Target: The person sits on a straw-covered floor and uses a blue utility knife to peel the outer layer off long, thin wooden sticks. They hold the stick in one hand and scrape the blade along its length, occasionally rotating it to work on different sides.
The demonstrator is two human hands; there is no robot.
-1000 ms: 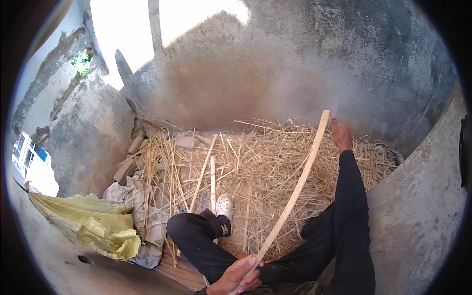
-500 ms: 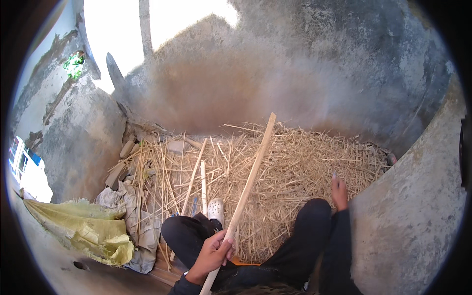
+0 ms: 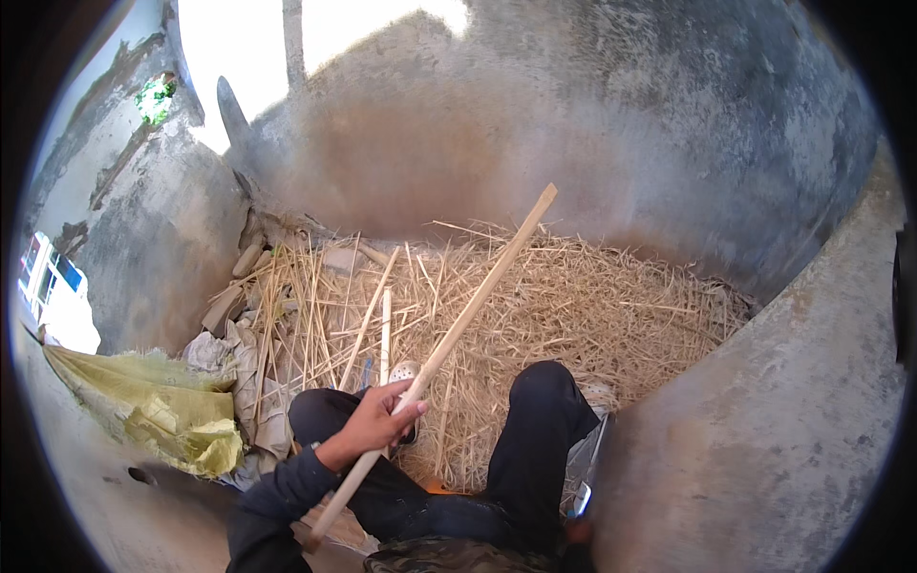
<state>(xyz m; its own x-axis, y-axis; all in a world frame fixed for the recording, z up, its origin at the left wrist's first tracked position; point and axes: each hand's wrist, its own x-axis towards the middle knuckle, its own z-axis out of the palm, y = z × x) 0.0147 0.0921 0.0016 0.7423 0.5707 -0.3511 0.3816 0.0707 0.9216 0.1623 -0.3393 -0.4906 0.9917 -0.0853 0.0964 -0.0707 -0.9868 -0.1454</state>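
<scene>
My left hand (image 3: 376,422) is closed around a long pale wooden strip (image 3: 458,332). The strip slants from low beside my left thigh up to the right, its far end raised above the shavings. Down at the lower edge, beside my right leg, my right hand (image 3: 579,529) is small and dark in the picture. A shiny metal-looking piece (image 3: 583,498) with a touch of blue sits right at its fingers; I cannot make out its kind. Most of that hand's fingers are hidden.
Pale shavings (image 3: 573,306) heap against the rough wall (image 3: 535,115). Thin sticks (image 3: 287,315) and another pale strip (image 3: 386,334) lie left of the strip. A yellow-green sack (image 3: 158,406) lies at left; a concrete slab (image 3: 735,411) slopes at right.
My left hand has moved up and left with the wooden strip, which now leans more to the right. My right hand has dropped from beyond my right knee to the lower edge.
</scene>
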